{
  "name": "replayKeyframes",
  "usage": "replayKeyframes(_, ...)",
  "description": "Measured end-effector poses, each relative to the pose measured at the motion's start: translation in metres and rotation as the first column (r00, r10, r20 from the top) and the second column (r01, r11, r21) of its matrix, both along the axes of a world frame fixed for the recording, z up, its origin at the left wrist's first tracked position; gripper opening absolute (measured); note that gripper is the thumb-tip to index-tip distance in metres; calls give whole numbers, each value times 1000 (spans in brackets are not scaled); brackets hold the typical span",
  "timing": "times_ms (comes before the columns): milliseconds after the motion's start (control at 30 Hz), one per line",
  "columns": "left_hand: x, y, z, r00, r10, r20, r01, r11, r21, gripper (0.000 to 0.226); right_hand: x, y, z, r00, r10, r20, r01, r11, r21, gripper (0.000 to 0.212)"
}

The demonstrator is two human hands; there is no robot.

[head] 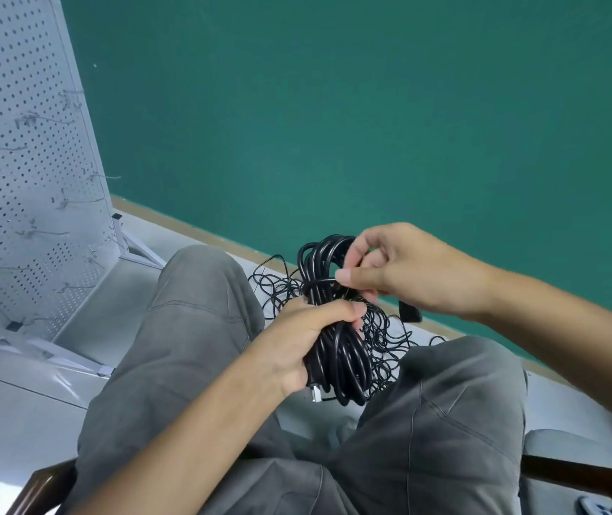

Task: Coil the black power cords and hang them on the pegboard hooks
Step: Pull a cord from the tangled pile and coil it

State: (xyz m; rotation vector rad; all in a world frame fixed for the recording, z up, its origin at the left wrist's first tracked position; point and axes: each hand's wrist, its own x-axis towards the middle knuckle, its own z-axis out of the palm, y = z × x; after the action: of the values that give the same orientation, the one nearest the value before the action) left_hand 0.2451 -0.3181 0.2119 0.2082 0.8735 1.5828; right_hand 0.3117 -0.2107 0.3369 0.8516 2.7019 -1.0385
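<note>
Our left hand [306,343] grips the coiled black rubber power cord [338,328]; our right hand [390,271] pinches its wrapping strand. We should cinch snugly.

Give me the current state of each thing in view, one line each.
Coiled cord: bundled in loops, held up over the lap, one turn wrapped across its middle.
Left hand: grips the bundle's middle.
Right hand: pinches the wrapping strand at the bundle's top.
Loose cords: tangled on the floor, uncoiled.
Pegboard: standing at left, nothing hanging on it.
Hooks: bare.
</note>
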Motion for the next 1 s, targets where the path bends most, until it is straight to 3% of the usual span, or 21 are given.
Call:
replayKeyframes(133,2,-1,1,998,47,50,-50,997,61,13,18,-3,-10,976,-217,-19,211,963,-169,32)
replayKeyframes(233,5,-4,4,998,62,30,-65,990,122,12,27,-4,-12,944,-331,-8,301,867,-397,34)
replayKeyframes(367,10,-7,6,999,4,34,-12,973,232,13,38,-4,-5,941,-338,13,293,796,-530,39)
replayKeyframes(533,22,-9,7,970,-137,199,63,939,337,28,58,-1,-3,956,-294,5,226,724,-651,43)
replayKeyframes(700,28,-11,13,961,-171,218,101,949,299,25,77,3,-10,975,-215,-59,112,701,-704,32)
replayKeyframes(800,30,-10,10,936,-252,244,154,920,360,27,83,8,-14,979,-174,-104,53,716,-696,39)
replayKeyframes(933,31,-11,7,842,-460,282,287,825,488,29,85,12,-19,980,-116,-162,-9,787,-617,53)
replayKeyframes(1000,27,-10,4,817,-508,273,325,796,510,27,82,12,-20,976,-66,-205,-57,838,-542,43)
